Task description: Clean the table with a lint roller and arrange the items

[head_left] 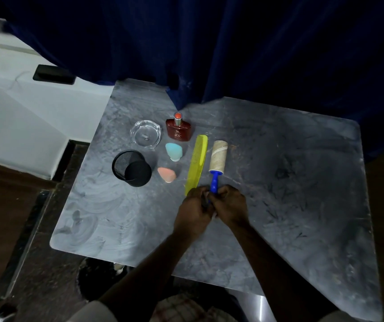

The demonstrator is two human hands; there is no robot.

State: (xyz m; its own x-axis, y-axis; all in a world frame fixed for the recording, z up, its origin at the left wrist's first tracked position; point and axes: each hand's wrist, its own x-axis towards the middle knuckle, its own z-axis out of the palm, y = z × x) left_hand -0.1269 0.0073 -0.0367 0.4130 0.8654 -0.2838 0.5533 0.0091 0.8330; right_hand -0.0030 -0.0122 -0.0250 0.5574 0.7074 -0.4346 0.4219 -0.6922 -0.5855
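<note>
From the head camera, the lint roller [217,159] lies flat on the grey marbled table [302,187], its paper barrel pointing away and its blue handle towards the person. It is just beside the yellow comb [196,163] and parallel to it. Both hands meet over the end of the handle. The right hand [231,204] has its fingers curled round the handle. The left hand [194,206] is also curled, but I cannot tell if it grips the handle or something small between the hands. I judge the roller step is in hand, though whether it is being picked up or put down is not clear. To roll, the barrel must be kept flat and guided to the right, away from the comb. The other items stand grouped to the left: a glass ashtray [145,135], a red perfume bottle [179,130], a blue sponge [174,151], a pink sponge [166,175] and a black mesh cup [131,168]. The tabletop shows pale smears and dark marks. A dark blue curtain [232,43] hangs behind it, and a white surface [12,108] lies at the left.
</note>
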